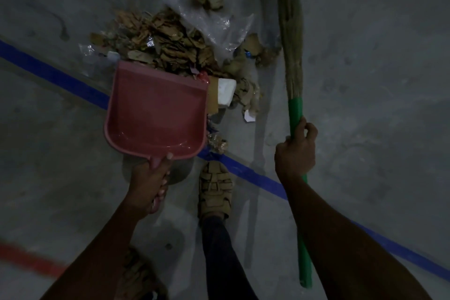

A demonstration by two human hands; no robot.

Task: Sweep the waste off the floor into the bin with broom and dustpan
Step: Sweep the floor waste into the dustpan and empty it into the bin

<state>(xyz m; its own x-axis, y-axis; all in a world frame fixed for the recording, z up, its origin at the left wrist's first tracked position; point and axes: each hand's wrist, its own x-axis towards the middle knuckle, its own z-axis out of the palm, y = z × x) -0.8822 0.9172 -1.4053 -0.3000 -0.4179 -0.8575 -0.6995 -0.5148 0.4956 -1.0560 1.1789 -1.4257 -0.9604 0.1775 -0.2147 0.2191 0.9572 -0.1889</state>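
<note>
Head view shows the left hand point(148, 179) gripping the handle of the pink dustpan point(155, 111), its lip set against the waste point(170, 41) heaped on the floor point(365, 56). The right hand point(295, 151) is wrapped round the broom point(292, 51), which stands to the right of the pile. I'd worry the plastic sheet point(214, 22) snags or scraps slip past the pan's right side. Open floor lies right and left; a sandalled foot point(215, 187) stands just behind. No bin in sight.
</note>
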